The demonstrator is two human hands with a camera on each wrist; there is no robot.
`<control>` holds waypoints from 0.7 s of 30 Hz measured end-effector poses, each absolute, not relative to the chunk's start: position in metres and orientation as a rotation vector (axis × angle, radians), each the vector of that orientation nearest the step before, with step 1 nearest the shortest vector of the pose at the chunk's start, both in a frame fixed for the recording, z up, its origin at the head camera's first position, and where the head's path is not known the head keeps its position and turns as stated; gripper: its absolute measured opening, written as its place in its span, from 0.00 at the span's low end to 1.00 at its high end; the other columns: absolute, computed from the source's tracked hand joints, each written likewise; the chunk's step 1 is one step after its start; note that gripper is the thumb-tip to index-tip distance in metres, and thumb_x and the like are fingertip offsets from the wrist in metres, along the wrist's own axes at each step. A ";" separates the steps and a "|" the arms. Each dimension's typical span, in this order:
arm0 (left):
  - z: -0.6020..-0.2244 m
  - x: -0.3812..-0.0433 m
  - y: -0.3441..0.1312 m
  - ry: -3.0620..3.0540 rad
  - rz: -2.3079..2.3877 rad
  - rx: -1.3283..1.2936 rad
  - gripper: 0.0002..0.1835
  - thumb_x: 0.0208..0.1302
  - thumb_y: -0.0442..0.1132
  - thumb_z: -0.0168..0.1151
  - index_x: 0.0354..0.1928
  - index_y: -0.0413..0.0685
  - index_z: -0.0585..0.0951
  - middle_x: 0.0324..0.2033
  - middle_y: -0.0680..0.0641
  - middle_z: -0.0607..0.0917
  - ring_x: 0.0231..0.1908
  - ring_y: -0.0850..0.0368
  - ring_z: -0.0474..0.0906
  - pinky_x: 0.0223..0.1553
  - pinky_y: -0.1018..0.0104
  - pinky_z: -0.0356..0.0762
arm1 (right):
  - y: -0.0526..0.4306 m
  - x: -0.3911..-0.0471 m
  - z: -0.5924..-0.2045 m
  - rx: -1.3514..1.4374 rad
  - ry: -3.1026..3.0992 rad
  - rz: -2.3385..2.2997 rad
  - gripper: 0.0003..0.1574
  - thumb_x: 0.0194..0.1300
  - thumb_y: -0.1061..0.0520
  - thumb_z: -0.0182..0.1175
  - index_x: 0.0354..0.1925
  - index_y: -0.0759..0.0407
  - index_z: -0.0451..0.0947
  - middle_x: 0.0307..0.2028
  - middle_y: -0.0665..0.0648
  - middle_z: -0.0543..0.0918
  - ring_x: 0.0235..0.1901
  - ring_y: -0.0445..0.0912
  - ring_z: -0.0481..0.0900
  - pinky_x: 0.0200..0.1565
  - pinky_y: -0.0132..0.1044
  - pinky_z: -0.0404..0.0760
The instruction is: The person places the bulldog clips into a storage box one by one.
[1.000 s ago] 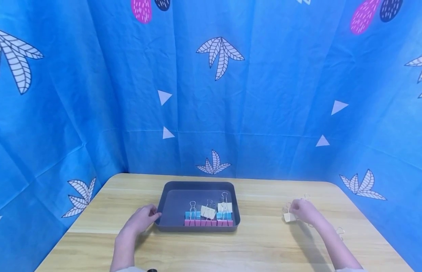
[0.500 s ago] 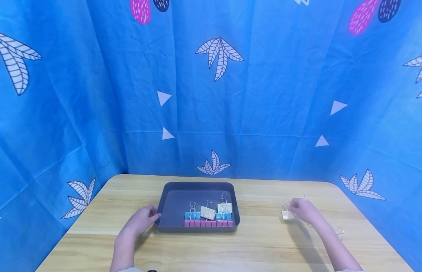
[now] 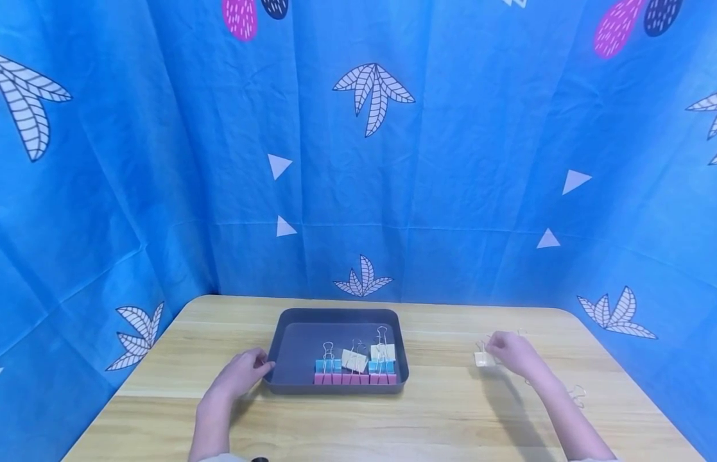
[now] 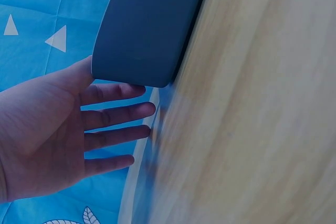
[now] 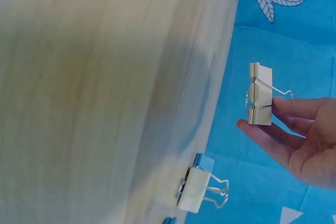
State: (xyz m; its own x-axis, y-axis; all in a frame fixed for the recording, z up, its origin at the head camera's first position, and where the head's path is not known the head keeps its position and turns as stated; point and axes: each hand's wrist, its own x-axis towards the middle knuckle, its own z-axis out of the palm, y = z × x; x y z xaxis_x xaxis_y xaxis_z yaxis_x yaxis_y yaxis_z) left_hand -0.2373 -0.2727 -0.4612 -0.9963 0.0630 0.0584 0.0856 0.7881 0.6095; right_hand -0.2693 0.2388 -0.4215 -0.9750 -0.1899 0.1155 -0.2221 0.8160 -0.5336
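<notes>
A cream binder clip point(image 5: 261, 95) with wire handles is pinched at one end by my right hand point(image 3: 514, 351), raised over the right part of the table. My left hand point(image 3: 242, 372) touches the left end of the dark tray point(image 3: 335, 389). Its fingers are straight in the left wrist view, while the thumb tip is hidden behind the tray. Inside the tray, pink binder clips point(image 3: 354, 379) line the near side. Blue clips point(image 3: 327, 366) and cream clips point(image 3: 382, 351) lie behind and against them, handles up.
Below my right hand, another cream clip point(image 5: 193, 190) stands on the table beside a blue one point(image 5: 206, 161). A clip's wire handle point(image 3: 578, 393) shows right of my forearm. Blue patterned cloth point(image 3: 450, 160) walls in the wooden table point(image 3: 439, 410).
My right hand has shifted a little to the left and slightly up with the cream binder clip. My left hand and the tray have stayed in place.
</notes>
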 end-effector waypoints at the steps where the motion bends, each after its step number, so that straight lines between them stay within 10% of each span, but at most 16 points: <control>1: -0.461 -0.237 -0.273 -2.939 -1.007 -0.116 0.13 0.63 0.40 0.57 0.41 0.35 0.77 0.31 0.49 0.79 0.35 0.52 0.75 0.40 0.52 0.74 | 0.237 -0.269 -0.420 0.338 -2.937 0.875 0.08 0.62 0.62 0.54 0.33 0.68 0.74 0.30 0.58 0.79 0.32 0.55 0.77 0.37 0.53 0.76; 21: -0.459 -0.235 -0.272 -2.908 -0.989 -0.165 0.11 0.62 0.39 0.58 0.38 0.36 0.77 0.29 0.50 0.79 0.33 0.52 0.75 0.40 0.52 0.74 | 0.209 -0.267 -0.406 0.327 -2.859 0.903 0.10 0.62 0.61 0.56 0.36 0.69 0.76 0.35 0.64 0.80 0.36 0.59 0.77 0.39 0.54 0.76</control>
State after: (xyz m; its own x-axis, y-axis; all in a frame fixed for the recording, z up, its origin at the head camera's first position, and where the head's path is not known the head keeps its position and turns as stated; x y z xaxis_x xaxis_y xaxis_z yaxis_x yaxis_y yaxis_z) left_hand -0.2353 -0.2722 -0.4589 -0.9921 0.0804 0.0961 0.1224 0.7878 0.6037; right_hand -0.2674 0.2091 -0.4057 -0.9687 -0.1674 0.1834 -0.2423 0.7980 -0.5518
